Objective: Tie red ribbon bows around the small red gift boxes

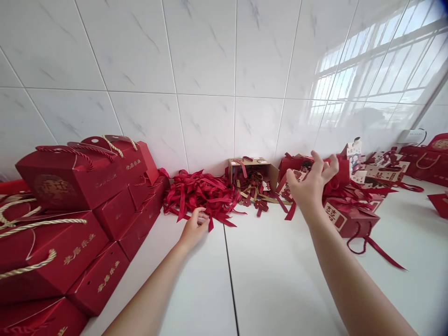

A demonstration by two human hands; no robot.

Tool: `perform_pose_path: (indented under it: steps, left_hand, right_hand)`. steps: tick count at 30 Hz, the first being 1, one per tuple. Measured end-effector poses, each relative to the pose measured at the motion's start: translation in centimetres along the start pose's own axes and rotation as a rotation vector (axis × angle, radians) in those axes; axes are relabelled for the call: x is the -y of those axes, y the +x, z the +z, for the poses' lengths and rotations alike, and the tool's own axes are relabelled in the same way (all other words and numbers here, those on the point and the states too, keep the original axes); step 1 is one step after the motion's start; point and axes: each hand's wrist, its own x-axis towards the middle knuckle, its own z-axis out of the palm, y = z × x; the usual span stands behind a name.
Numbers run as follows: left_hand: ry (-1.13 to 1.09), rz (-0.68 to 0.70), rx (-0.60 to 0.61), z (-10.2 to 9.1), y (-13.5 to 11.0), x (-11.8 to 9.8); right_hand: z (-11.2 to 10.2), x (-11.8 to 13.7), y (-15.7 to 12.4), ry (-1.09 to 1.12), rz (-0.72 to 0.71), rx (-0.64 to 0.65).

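My left hand [194,227] reaches to the near edge of a heap of red ribbons [201,193] on the white floor, its fingers curled on a ribbon strand there. My right hand [311,184] is raised in the air with fingers spread and nothing in it, in front of a pile of small red gift boxes [350,217]. A brown cardboard box [254,175] lies on its side against the wall between the hands, spilling red and tan ribbon pieces.
A stack of large red gift boxes with rope handles [73,210] fills the left side. More red boxes and bags [425,161] lie at the far right by the wall. White tiled wall [210,70] stands behind everything; white floor tiles [273,280] lie in front.
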Motion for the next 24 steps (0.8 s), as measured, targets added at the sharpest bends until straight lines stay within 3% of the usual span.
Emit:
perform_pose_path:
  steps: [8,12,18,21,24]
  left_hand:
    - [0.170,0.015,0.022,0.5,-0.5,-0.1]
    - [0.313,0.051,0.051,1.0,-1.4,-0.1]
    - [0.452,0.093,0.117,1.1,-2.2,-1.0]
    - [0.470,0.088,0.159,0.9,-2.3,-1.3]
    - [0.461,0.072,0.197,0.7,-2.4,-1.3]
  right_hand:
    - [1.3,-0.1,-1.4,-0.116,-0.076,0.087]
    - [4.1,0.8,-3.6,-0.097,-0.137,0.163]
    - [14.0,7.0,-7.5,-0.004,-0.366,0.505]
    - [20.0,11.2,-8.5,-0.038,-0.343,0.698]
    - [25.7,14.6,-9.8,-0.043,-0.304,0.777]
